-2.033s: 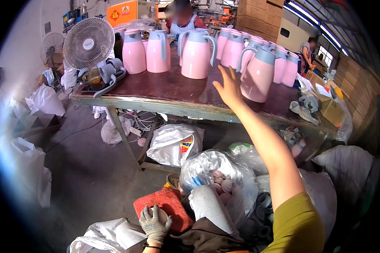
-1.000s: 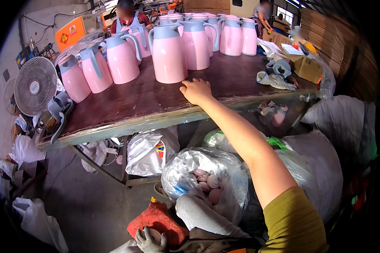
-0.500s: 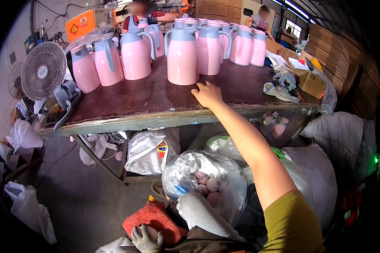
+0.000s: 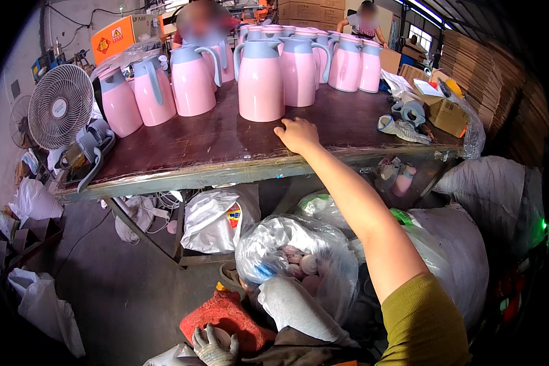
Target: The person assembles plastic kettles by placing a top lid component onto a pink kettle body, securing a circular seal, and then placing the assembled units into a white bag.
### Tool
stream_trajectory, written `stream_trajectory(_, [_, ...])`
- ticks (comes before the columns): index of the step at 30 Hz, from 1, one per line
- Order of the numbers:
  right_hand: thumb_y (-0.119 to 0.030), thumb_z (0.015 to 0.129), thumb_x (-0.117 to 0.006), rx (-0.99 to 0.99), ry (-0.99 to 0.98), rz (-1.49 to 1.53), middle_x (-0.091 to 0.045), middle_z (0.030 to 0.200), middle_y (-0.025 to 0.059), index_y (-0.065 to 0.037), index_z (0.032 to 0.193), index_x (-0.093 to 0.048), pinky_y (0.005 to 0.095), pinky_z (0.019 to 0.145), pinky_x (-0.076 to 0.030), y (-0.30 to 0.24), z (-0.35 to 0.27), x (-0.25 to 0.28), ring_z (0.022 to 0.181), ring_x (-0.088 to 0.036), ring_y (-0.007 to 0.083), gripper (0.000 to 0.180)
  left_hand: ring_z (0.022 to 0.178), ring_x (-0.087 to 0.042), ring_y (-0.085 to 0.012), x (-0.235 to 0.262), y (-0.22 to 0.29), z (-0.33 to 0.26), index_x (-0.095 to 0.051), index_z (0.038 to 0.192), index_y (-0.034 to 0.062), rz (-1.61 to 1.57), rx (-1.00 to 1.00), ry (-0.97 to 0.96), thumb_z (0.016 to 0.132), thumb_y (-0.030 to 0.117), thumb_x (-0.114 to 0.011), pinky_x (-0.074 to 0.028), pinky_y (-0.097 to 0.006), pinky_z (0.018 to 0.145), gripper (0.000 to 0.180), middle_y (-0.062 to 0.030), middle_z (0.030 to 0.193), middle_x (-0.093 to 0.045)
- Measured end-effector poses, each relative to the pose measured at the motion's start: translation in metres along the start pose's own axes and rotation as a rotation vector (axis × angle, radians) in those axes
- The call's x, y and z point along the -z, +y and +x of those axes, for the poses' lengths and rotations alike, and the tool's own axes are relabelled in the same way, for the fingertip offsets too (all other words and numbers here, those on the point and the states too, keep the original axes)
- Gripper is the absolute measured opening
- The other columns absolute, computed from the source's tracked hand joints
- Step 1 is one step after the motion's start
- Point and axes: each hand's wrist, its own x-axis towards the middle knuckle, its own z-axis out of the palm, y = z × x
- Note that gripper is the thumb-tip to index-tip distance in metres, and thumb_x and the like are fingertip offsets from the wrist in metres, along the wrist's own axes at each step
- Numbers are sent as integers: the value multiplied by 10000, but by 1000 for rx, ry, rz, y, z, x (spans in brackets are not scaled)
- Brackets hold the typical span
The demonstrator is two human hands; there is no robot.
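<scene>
My bare right hand (image 4: 299, 135) rests on the dark brown tabletop, fingers slightly bent and apart, holding nothing. Just beyond it stands a pink thermos jug (image 4: 261, 85) with a grey-blue top and handle; a small gap separates the two. Low in the view, my left hand (image 4: 215, 350) wears a pale knit glove. Its fingers curve over a round pinkish lid (image 4: 223, 337), partly hidden, against a red cloth cushion (image 4: 216, 317). More pink jugs (image 4: 192, 85) stand to the left and behind.
An open plastic bag (image 4: 262, 235) of round pink pieces sits below the table's metal edge (image 4: 207, 180). A fan (image 4: 61, 107) and loose grey handles (image 4: 94, 143) are at left. Gloves (image 4: 402, 129) and a small carton (image 4: 448, 116) lie at right. Two people are across the table.
The view has shifted slightly. My right hand stays on the tabletop near the jug, and my left stays at the red cushion. The person across the table has leaned forward behind the jugs.
</scene>
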Motion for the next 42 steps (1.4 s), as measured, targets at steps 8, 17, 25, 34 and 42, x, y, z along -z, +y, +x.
stream_trajectory(8, [-464,892,-472,23,99,63,-581,1252,173,-111,1226,-620,507,1023,-375,6,-1,-10,1191,-528,333,508,1160,-478,-440,-3,-2,-5,-559,1237,66,-6,18,-30,744,511,-701,-425,-530,959,679,-265,1248,-500])
stream_trajectory(17, [-468,898,-477,32,112,34,-606,1207,162,-94,1179,-638,502,985,-400,2,-2,-12,1164,-546,329,494,1172,-475,-437,-7,-8,-8,-552,1256,82,-33,17,-15,748,521,-701,-416,-549,964,688,-253,1271,-498])
stream_trajectory(25, [-473,894,-483,20,111,25,-613,1195,156,-97,1170,-643,501,977,-409,18,1,-12,1147,-558,319,493,1227,-395,-468,-28,-8,-15,-520,1265,95,-52,128,-129,617,412,-777,-344,-566,1007,766,-275,1333,-415])
stream_trajectory(34, [-383,845,-575,276,122,83,-673,992,175,-56,986,-677,483,828,-488,-75,-5,-3,907,-635,384,371,1211,-432,-442,6,-17,-33,-547,1255,104,4,248,-46,689,482,-722,-367,-534,988,702,-264,1315,-453])
stream_trajectory(42, [-178,1002,-494,958,368,536,-615,1252,112,-10,1239,-588,323,987,-434,-3,-94,-65,1146,-579,223,306,1226,-457,-398,72,-34,-72,-594,1137,111,-260,161,232,772,237,-697,-363,-508,1030,400,-192,1282,-506])
